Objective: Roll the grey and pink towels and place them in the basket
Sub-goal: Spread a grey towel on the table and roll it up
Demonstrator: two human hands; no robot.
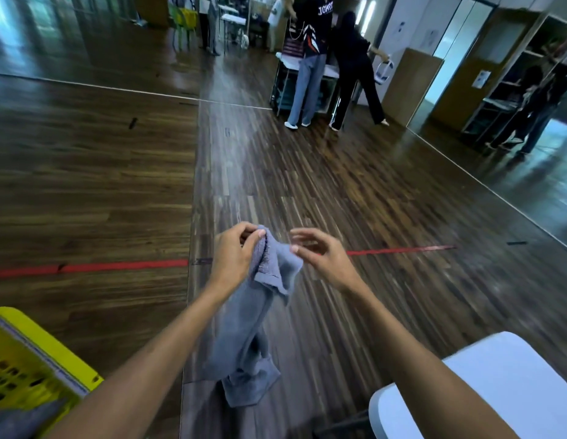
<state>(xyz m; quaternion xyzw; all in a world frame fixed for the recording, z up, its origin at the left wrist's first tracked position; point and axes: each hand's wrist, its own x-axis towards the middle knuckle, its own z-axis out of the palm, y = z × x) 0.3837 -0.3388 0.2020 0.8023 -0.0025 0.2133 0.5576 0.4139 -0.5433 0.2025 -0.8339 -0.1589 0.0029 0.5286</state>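
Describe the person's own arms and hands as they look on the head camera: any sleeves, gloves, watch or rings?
Both forearms are bare up to the bottom frame edge, with no sleeves in view. The left hand and right hand wear no gloves. No watch, band or ring shows on either wrist or on the visible fingers, though the image is slightly blurred.

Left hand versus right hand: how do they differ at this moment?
The left hand pinches the top edge of the grey towel, which hangs below it; the right hand holds nothing. Left fingers are curled on cloth; right fingers are loosely spread beside it. Both are raised over the wooden floor.
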